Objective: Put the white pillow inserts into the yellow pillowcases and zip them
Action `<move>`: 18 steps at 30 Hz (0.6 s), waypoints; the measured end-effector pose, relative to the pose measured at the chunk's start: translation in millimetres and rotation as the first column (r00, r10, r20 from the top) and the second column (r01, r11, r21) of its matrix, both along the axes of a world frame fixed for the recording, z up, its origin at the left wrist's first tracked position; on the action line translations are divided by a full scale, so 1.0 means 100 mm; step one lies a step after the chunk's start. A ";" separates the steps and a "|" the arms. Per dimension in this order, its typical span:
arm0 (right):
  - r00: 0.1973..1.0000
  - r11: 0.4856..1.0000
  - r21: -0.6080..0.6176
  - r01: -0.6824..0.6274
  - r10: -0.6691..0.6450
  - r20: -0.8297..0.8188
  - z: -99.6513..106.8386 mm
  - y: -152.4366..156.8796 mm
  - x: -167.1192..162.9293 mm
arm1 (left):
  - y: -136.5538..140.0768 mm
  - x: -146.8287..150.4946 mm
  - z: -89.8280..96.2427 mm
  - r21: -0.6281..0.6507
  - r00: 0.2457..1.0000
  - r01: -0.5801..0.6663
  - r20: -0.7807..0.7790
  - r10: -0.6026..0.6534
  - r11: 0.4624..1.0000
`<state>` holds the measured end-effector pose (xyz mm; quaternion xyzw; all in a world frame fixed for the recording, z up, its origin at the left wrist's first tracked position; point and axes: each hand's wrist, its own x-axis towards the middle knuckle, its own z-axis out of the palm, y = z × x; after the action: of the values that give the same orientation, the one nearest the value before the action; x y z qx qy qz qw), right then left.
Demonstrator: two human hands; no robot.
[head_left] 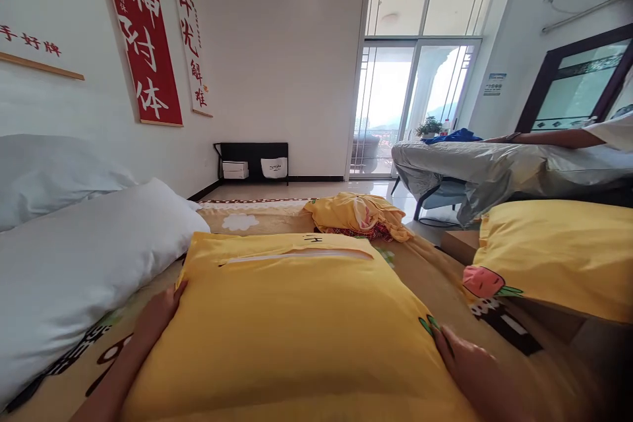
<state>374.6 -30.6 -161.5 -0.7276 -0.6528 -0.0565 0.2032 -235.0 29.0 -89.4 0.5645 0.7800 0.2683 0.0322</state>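
A plump yellow pillow [291,323] lies flat in front of me on the bed, a white zipper [297,256] running across its far end. My left hand [161,308] grips the pillow's left edge, with some fingers hidden against its side. At the right edge, my right hand [467,359] holds the pillow beside a green leaf print, its fingers partly out of sight. The zipper looks mostly shut, with a slight gap in the fabric fold above it.
White pillows [123,237] lie to the left. A crumpled yellow cloth [359,214] rests at the bed's far edge. Another yellow pillow [558,257] with a carrot print is at right. Beyond stands a plastic-covered table [469,161], with another person's arm [554,138] over it.
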 end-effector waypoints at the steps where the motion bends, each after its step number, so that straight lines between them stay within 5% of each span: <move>1: 1.000 0.999 -0.050 0.019 -0.018 0.021 -0.14 -0.06 0.04 | 0.03 -0.03 -0.10 -0.055 1.000 0.006 0.018 -0.005 0.998; 4: 0.993 0.992 -0.107 0.065 -0.053 0.108 -0.40 -0.15 0.21 | 0.01 -0.26 -0.26 -0.155 0.999 -0.046 -0.008 0.045 0.987; 6: 0.977 0.992 -0.098 0.078 -0.057 0.205 -0.28 -0.09 0.32 | -0.05 -0.40 -0.18 -0.152 0.986 -0.133 -0.125 0.114 0.979; 9: 0.931 0.996 0.022 0.088 -0.091 0.353 0.41 0.29 0.20 | -0.08 -0.26 0.32 0.029 0.930 -0.180 -0.320 0.180 0.983; 11: 0.925 0.994 0.103 0.025 -0.062 0.375 1.06 0.70 -0.16 | 0.03 0.11 0.81 0.147 0.922 -0.041 -0.375 0.094 0.988; 14: 0.960 0.994 0.081 -0.074 0.048 0.276 1.91 1.36 -0.95 | 0.45 0.86 1.46 0.130 0.908 0.196 -0.399 -0.129 0.972; 16: 0.962 0.987 0.061 -0.146 0.127 0.243 2.18 1.72 -1.45 | 0.80 1.29 1.64 0.092 0.889 0.264 -0.409 -0.205 0.960; 18: 0.953 0.974 0.008 -0.227 0.220 0.207 2.13 1.97 -1.83 | 1.09 1.58 1.55 0.052 0.876 0.316 -0.399 -0.271 0.947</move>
<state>191.7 166.1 52.0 -0.6359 -0.7474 -0.1182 0.1515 -76.5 137.7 66.1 0.7189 0.6593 0.1882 -0.1145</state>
